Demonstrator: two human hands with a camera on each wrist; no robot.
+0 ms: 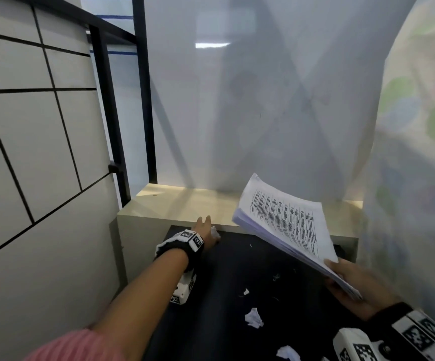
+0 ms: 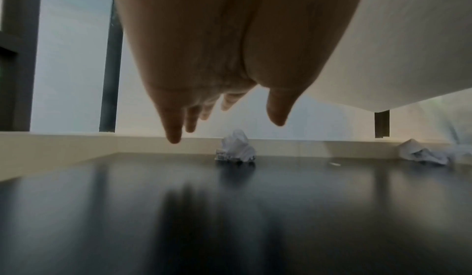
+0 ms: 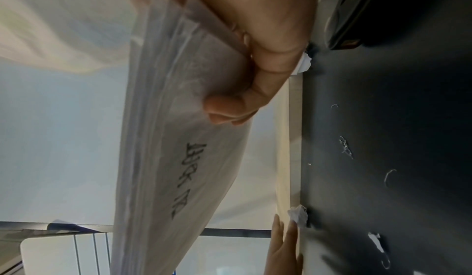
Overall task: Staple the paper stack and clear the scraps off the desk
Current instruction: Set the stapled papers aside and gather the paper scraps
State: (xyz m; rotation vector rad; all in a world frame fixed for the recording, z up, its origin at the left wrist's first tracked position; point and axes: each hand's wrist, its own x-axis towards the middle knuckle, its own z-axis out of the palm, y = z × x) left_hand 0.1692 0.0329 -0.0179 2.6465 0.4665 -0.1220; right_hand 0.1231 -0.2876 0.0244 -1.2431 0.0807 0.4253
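The crumpled scrap [image 2: 236,147] sits at the far edge of the dark desk [image 2: 230,218], tucked right against the pale raised ledge [image 2: 76,142] that runs along the back, and that's the piece in play. From the left wrist view it lies just ahead of and slightly right of the fingertips [image 2: 173,138], between the little-finger side and the thumb, with bare desk showing between skin and paper, so I'd call it close but not touching. The left hand [image 1: 206,231] is stretched out flat over it, fingers straight and a little spread, thumb apart, holding nothing. In the head view the scrap peeks out as a white lump at the hand's right side. It's a bunched wad with no real long axis, so any pinch direction should do; the ledge behind it is the constraint, and a drag toward the near side looks the easier way in. The left hand is plainly the nearer one. The right hand [image 1: 354,287] is busy well to the near right, thumb on top and fingers curled underneath a corner of the paper stack [image 1: 286,230], which hangs tilted in the air above the desk, printed side up. More scraps lie nearer: one wad [image 1: 254,317] mid-desk, another [image 1: 288,353] at the near edge, and a second ledge-side wad [image 2: 421,153] off to the right. Whether the stack is stapled, I can't tell.
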